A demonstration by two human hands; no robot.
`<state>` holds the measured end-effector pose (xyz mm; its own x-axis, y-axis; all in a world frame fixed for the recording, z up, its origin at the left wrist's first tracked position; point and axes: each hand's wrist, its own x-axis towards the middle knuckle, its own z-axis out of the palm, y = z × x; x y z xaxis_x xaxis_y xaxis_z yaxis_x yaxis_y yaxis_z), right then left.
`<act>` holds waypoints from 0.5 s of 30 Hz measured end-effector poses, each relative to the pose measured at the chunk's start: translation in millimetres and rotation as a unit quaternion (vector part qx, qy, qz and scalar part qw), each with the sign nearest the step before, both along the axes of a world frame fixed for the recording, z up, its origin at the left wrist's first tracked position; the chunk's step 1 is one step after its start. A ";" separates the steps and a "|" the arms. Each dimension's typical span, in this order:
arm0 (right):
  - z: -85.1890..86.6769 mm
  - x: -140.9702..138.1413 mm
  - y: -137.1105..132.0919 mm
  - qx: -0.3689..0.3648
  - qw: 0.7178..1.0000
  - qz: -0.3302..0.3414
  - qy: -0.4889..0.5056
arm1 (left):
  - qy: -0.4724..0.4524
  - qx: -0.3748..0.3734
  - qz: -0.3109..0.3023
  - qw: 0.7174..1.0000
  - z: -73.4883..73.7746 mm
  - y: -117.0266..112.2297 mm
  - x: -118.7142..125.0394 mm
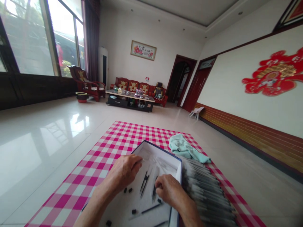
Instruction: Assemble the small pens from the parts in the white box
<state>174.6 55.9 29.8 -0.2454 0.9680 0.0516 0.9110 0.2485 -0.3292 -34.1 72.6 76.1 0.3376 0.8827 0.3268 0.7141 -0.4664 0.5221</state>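
A shallow white box with a dark blue rim lies on a red-and-white checked cloth. Inside it are thin dark pens or refills and small black caps. My left hand rests over the box's left part, fingers curled, its fingertips on a pale thin piece that I cannot make out. My right hand is curled with its fingertips pinched at a dark pen. To the right of the box lies a row of several dark pens, blurred.
A crumpled mint-green cloth lies beyond the box on the right. Shiny pale floor tiles surround the checked cloth. Far off stand a low coffee table, red wooden sofas and an armchair. A small white stool sits by the right wall.
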 end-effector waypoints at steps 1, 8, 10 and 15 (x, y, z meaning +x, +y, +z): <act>-1.0 -0.1 0.7 -0.011 1.000 -0.007 -0.015 | 0.000 0.001 0.001 1.000 -0.6 0.3 -0.1; -9.3 -5.7 1.1 -0.041 0.997 -0.043 -0.049 | -0.003 -0.004 -0.002 1.000 0.7 0.5 0.0; -11.1 -9.2 -1.3 -0.036 0.997 -0.043 -0.050 | -0.005 -0.010 -0.001 1.000 2.4 -0.6 1.0; -7.2 -13.7 -1.8 -0.024 0.999 -0.029 -0.018 | 0.004 -0.013 -0.005 1.000 3.0 -2.0 4.0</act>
